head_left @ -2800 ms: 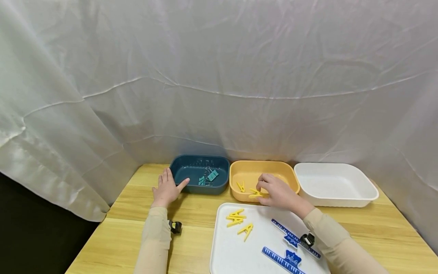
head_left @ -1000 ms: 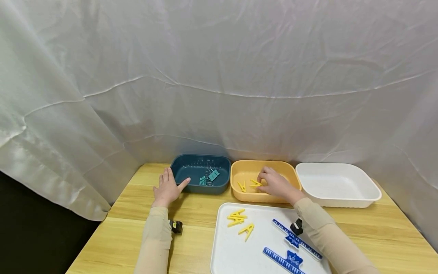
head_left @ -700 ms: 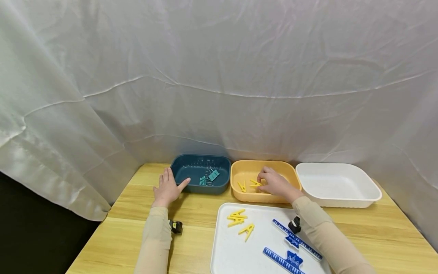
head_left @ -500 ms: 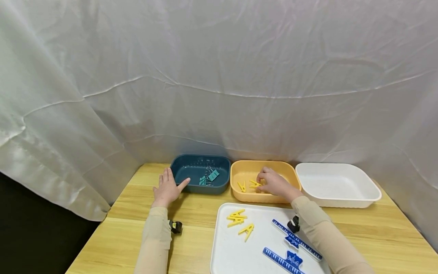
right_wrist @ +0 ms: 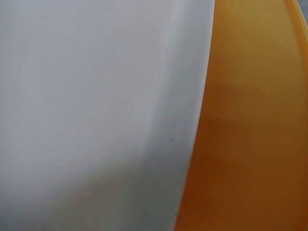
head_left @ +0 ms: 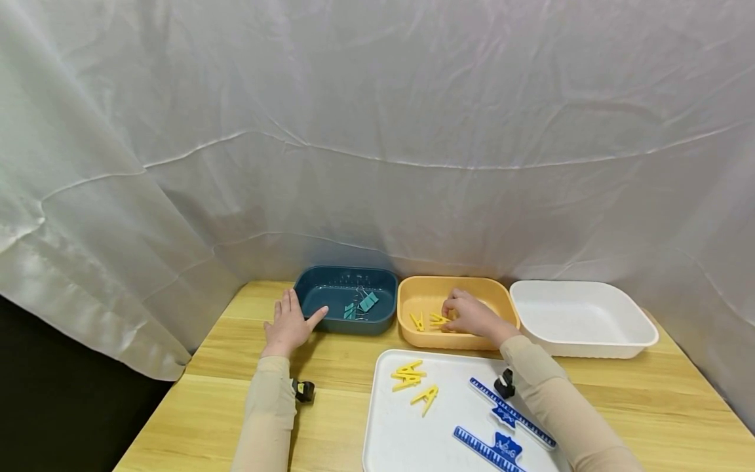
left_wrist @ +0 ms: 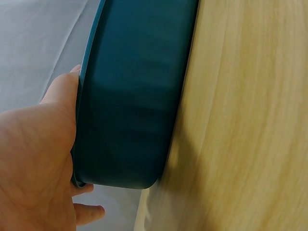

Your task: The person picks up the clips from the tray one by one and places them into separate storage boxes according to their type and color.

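My right hand (head_left: 472, 316) reaches into the yellow bin (head_left: 492, 286), its fingertips pinching a yellow clothespin (head_left: 438, 320) low over the floor of the bin. Beside it lies another yellow clothespin (head_left: 417, 322). My left hand (head_left: 288, 328) rests at the near left corner of the dark teal bin (head_left: 386, 321), fingers spread and thumb laid over the front rim. The left wrist view shows that thumb across the rim and other fingertips outside the bin's end wall. Teal binder clips (head_left: 368, 301) lie inside. The right hand is outside the right wrist view.
A white bin (head_left: 584, 347) stands right of the yellow one. In front, a white tray (head_left: 389, 452) holds several yellow clothespins (head_left: 425, 398) and two blue piano-key page clips (head_left: 492, 449). A pale curtain (head_left: 377, 131) hangs behind the wooden table (head_left: 194, 413).
Over the earlier frames, my right hand moved from the yellow bin's front rim further inside with the clothespin. Lately the clothespin has dropped slightly. The left hand has stayed put.
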Demonstrator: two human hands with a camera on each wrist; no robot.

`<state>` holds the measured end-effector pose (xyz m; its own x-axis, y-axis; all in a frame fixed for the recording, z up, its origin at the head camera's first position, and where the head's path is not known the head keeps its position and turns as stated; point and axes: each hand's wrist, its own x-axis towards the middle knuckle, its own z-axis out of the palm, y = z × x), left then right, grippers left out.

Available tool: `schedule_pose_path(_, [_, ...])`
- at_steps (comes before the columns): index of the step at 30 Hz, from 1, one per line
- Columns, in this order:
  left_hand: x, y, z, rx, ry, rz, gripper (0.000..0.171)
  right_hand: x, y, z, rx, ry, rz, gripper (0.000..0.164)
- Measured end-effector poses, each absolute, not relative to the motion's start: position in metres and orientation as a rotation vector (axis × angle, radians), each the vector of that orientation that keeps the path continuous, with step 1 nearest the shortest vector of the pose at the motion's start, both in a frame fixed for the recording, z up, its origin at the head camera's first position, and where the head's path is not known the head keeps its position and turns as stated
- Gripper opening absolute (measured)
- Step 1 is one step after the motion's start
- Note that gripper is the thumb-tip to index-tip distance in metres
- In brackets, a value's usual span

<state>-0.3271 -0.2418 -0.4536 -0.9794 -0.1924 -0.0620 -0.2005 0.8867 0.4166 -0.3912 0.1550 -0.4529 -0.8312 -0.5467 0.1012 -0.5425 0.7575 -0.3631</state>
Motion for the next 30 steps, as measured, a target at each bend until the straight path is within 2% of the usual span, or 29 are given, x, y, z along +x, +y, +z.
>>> schedule_pose_path(9, [-0.3263, -0.2419, -0.4525, -0.311, 3.031, 0.677, 0.11, -0.3957, 0.1571, -0.4567, -1.025, 2.903, -0.568, 0.018])
schedule_pose_path(20, [-0.3277, -0.2418, -0.4536, -0.317, 3.034, 0.692, 0.106, -0.3978, 0.1578, -0.4572, -1.045, 2.89, -0.541, 0.016])
schedule_pose_path(30, [-0.3261, -0.2418, -0.4535, -0.304, 3.03, 0.691, 0.11, -0.3952, 0.1579, -0.4553, -1.064, 2.883, -0.525, 0.016])
